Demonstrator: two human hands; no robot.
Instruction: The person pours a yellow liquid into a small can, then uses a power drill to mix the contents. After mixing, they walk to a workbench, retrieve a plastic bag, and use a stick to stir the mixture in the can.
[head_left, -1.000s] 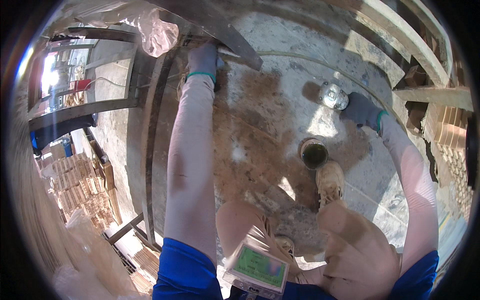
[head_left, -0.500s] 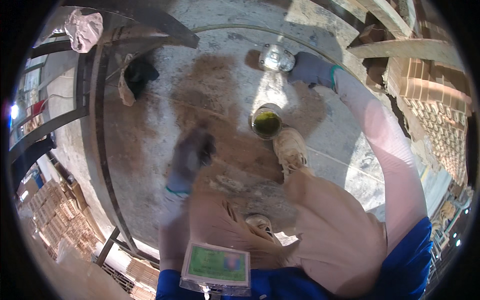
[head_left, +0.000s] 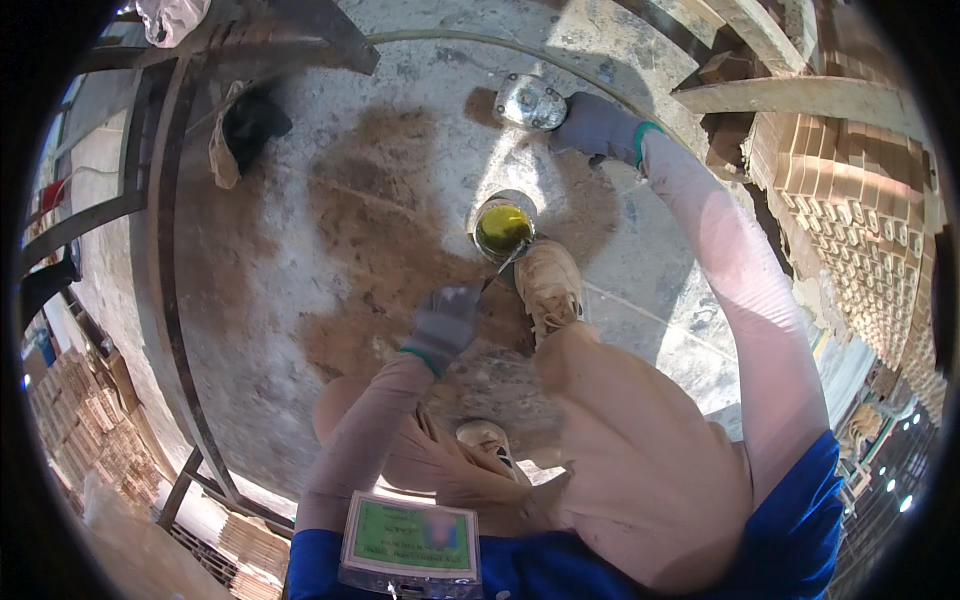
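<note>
My grey-gloved left hand (head_left: 447,318) was closed around a thin, straight, silvery tool (head_left: 507,264), its long axis running from about seven to one o'clock. The round, open metal tin of yellow-green liquid (head_left: 503,230) stood on the floor at one o'clock from that hand, the nearer one; whether the tool's end touched its rim I couldn't tell. My grey-gloved right hand (head_left: 600,128) lay against a rounded, silvery metal object (head_left: 530,100) at ten o'clock from it, fingers hidden, so their grip was unclear.
</note>
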